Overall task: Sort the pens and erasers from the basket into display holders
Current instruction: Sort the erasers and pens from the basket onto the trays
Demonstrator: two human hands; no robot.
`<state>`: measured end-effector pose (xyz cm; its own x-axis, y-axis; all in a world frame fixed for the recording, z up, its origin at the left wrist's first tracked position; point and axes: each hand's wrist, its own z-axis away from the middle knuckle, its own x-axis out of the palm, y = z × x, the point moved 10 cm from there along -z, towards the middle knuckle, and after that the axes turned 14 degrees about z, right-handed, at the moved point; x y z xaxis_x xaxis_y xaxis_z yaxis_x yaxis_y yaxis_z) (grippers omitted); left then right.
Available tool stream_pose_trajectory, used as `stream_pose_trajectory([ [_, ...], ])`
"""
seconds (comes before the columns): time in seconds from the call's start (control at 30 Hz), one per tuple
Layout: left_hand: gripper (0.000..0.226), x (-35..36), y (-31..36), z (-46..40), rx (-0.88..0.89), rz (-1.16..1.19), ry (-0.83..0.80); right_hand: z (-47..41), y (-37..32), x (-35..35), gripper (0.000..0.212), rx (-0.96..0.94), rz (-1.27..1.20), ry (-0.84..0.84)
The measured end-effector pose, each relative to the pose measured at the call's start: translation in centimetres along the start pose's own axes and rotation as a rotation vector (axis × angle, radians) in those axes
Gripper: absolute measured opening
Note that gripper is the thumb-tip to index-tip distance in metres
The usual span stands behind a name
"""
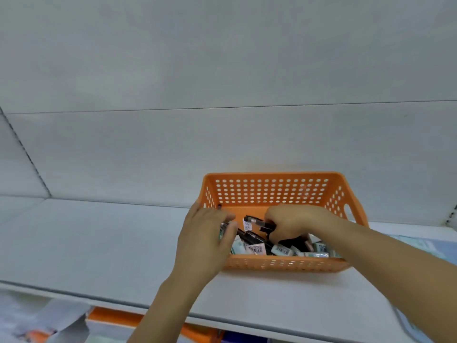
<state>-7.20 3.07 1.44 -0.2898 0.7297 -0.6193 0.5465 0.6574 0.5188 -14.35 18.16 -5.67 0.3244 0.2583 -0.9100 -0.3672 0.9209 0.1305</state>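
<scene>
The orange basket [272,191] sits on a white shelf [99,243] and holds a jumble of black pens [252,237] and wrapped erasers [282,250], so the sorting looks barely begun. The right hand [294,222] curls around a black pen [257,221] inside it, while the left hand [205,233], at the basket's left end, pinches another pen. No display holders are in sight, so nearly everything seems left to do.

Barcode stickers show on the erasers [282,250] and a pen [247,224], but their print is too blurred to read.
</scene>
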Motion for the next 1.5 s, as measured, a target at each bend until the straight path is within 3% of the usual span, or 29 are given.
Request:
stream_pose_trajectory([
  [0.17,0.026,0.5,-0.3,-0.1,-0.072,-0.022,-0.093,1.4,0.8,-2.8,0.011,-0.034,0.002,0.237],
  [0.27,0.026,0.1,0.1,-0.6,-0.115,0.042,-0.053,4.5,3.3,-6.7,0.010,-0.031,-0.361,0.519],
  [0.33,0.022,0.2,1.0,-1.2,-0.164,0.220,-0.031,6.5,5.2,-8.2,0.009,-0.041,-0.692,0.643],
  [0.43,0.022,1.9,2.0,-2.3,-0.247,0.482,-0.098,7.5,6.4,-8.2,0.014,-0.073,-1.004,0.650],
  [0.7,0.031,6.4,2.4,-2.9,-0.417,0.793,-0.249,8.3,7.7,-8.4,0.017,-0.133,-1.311,0.778],
  [0.77,0.048,6.7,2.0,-2.7,-0.502,0.882,-0.187,8.5,8.2,-8.4,0.014,-0.132,-1.380,0.843],
  [0.83,0.070,7.0,0.0,-2.0,-0.771,1.226,0.028,9.0,8.7,-8.5,0.012,-0.149,-1.479,0.929],
  [0.9,0.087,8.8,0.1,-1.3,-1.015,1.781,0.192,9.2,8.7,-8.7,0.010,-0.205,-1.541,0.979],
  [0.97,0.090,9.6,2.0,-1.7,-1.086,2.090,0.207,9.0,7.6,-8.8,0.011,-0.314,-1.546,0.963],
  [1.03,0.073,9.7,3.1,-2.9,-1.043,2.193,0.205,8.4,6.0,-8.5,0.023,-0.414,-1.546,0.901],
  [1.17,0.025,7.4,1.5,-5.4,-0.916,2.154,0.440,8.1,5.4,-7.1,0.029,-0.332,-1.481,0.891],
  [1.27,0.017,4.6,-0.6,-6.4,-0.770,1.896,0.505,8.7,6.7,-7.0,0.028,-0.208,-1.405,0.977],
  [1.37,0.017,3.9,-1.4,-6.4,-0.684,1.625,0.376,9.1,7.2,-7.5,0.033,-0.076,-1.187,1.010],
  [1.5,0.029,5.0,0.2,-6.0,-0.640,1.502,0.169,7.4,3.5,-8.1,0.050,-0.158,-0.971,0.808],
])
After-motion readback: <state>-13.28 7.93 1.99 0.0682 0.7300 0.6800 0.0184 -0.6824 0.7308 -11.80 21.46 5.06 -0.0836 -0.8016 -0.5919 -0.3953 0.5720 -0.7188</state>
